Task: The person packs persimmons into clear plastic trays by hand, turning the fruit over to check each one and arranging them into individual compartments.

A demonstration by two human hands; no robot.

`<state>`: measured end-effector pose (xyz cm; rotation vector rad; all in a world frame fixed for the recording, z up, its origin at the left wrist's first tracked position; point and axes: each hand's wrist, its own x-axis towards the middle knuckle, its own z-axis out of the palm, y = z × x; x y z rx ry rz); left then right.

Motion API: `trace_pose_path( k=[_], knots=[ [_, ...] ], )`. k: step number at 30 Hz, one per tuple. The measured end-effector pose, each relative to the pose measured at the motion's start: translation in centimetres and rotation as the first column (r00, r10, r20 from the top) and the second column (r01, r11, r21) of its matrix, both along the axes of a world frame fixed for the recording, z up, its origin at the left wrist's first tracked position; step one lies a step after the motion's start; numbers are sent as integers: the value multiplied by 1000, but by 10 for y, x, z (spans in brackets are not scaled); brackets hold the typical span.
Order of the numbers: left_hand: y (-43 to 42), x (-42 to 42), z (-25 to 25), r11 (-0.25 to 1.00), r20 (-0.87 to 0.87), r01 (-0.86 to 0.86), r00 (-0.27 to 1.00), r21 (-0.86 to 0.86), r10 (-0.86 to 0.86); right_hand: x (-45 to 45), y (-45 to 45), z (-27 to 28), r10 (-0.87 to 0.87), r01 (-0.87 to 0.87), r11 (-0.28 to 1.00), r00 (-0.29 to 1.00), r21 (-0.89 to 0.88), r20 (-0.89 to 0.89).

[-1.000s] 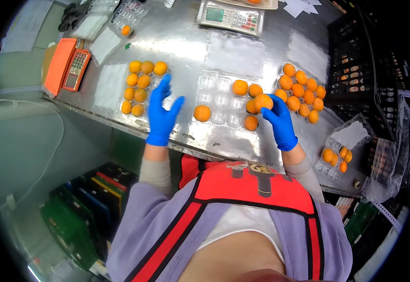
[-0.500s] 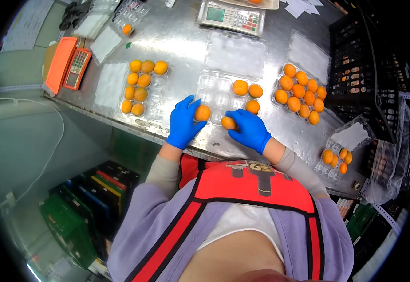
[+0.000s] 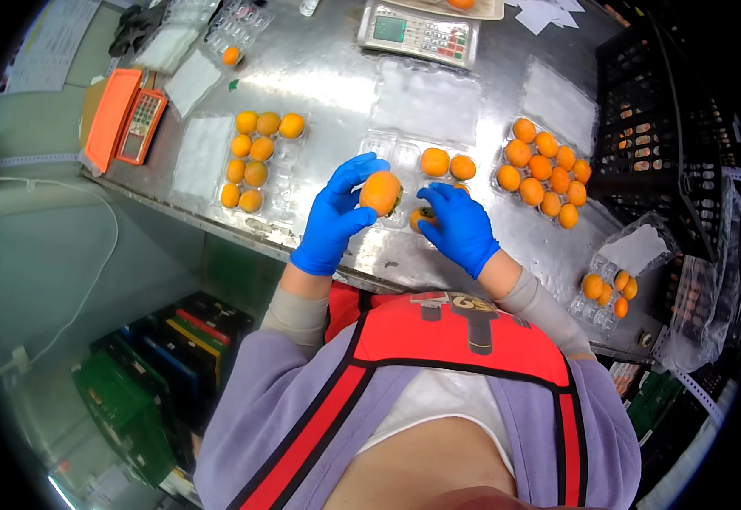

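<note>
Raised over the middle clear tray (image 3: pixel 403 155) is an orange fruit (image 3: pixel 381 194), gripped between the thumb and fingers of my blue-gloved left hand (image 3: pixel 333 212). My right hand (image 3: pixel 462 228), gloved too, has its fingers around a second orange fruit (image 3: pixel 422 218) low in the same tray. Two more fruits (image 3: pixel 435 161) sit in that tray's upper right, and another is partly hidden behind my right hand. The left tray (image 3: pixel 279 183) holds several fruits in its left columns and top row. Several fruits fill the right tray (image 3: pixel 551 170).
A scale (image 3: pixel 417 32) stands at the back, and an orange device (image 3: pixel 141 126) lies at the left. A black crate (image 3: pixel 655 127) is on the right. Below it, a small tray (image 3: pixel 593 313) holds several fruits. Another fruit (image 3: pixel 231 55) rests in packaging at the back left.
Over the last second my left hand moved right and picked up the fruit at the tray's left. My right hand moved left with its fruit, down into the tray's lower row.
</note>
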<state>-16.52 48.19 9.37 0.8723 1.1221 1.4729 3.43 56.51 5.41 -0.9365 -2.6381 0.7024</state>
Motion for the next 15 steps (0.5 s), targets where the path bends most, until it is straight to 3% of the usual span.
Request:
trace_pose_path(
  k=[2,3,4,5,6,9,13,15],
  knots=[
    [6,6,7,1000,10,12,1000,19,-12,2,8,24,-45,-9,945,986,-328,-159],
    [8,9,8,999,20,22,1000,37,-22,1,9,33,-50,-4,945,986,-328,-157],
    [10,12,9,999,21,27,999,39,-28,-2,9,42,-186,-104,726,922,-679,-340],
    [12,15,9,998,83,32,996,56,-36,-2,11,51,-380,-280,395,817,-875,-433],
    [14,17,9,997,143,34,989,73,-45,0,13,60,-397,-297,280,830,-913,-392],
    [19,23,4,991,68,53,996,125,-62,-4,8,72,-449,-335,314,772,-888,-450],
    [23,27,-2,980,140,117,980,161,-140,-9,3,76,-512,-337,355,711,-872,-483],
    [23,29,-2,981,73,77,993,178,-91,-11,4,76,-475,-277,486,713,-829,-517]
  ],
)
